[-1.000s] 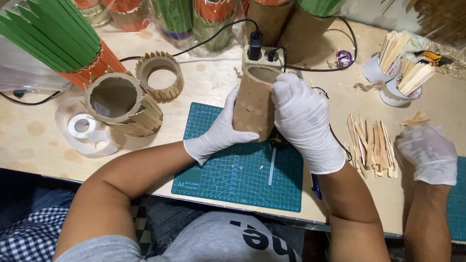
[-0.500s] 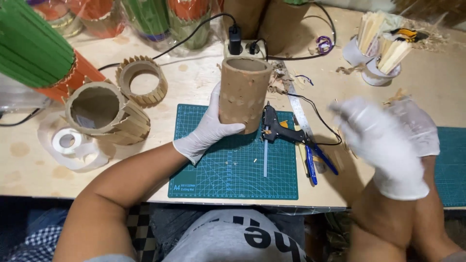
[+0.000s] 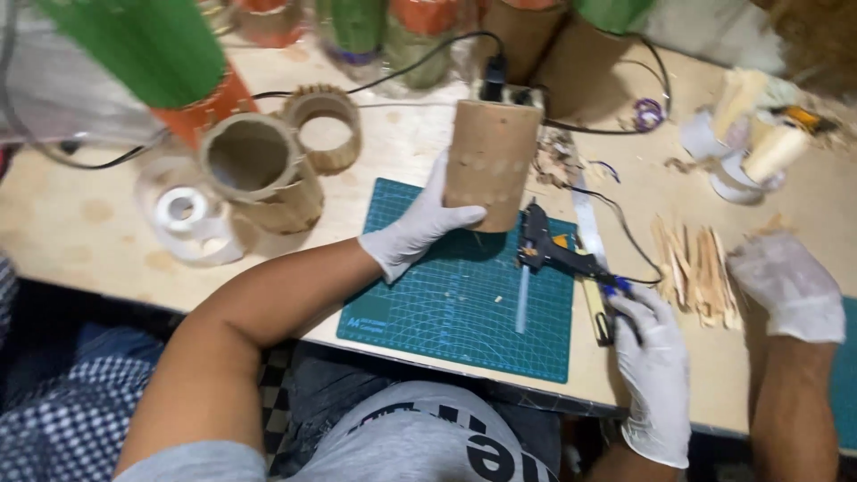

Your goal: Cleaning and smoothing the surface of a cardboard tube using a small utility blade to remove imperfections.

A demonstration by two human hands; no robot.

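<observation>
Here the right hand (image 3: 656,370) is closing on the handle of the one glue gun (image 3: 558,253), which is lying on the green mat (image 3: 455,308). The left hand (image 3: 420,228) is wrapping round a stick-clad cylinder (image 3: 491,161) standing at the mat's far edge. It looks fully covered on the side shown. Right of the gun, another person's gloved hand (image 3: 786,286) is hovering by loose sticks (image 3: 692,268). Beyond the left hand, two more tubes (image 3: 259,174) and one ring (image 3: 326,125) are sitting on the bench (image 3: 80,223).

Tan cardboard tube (image 3: 491,161) upright; glue gun (image 3: 544,245) on mat.
</observation>
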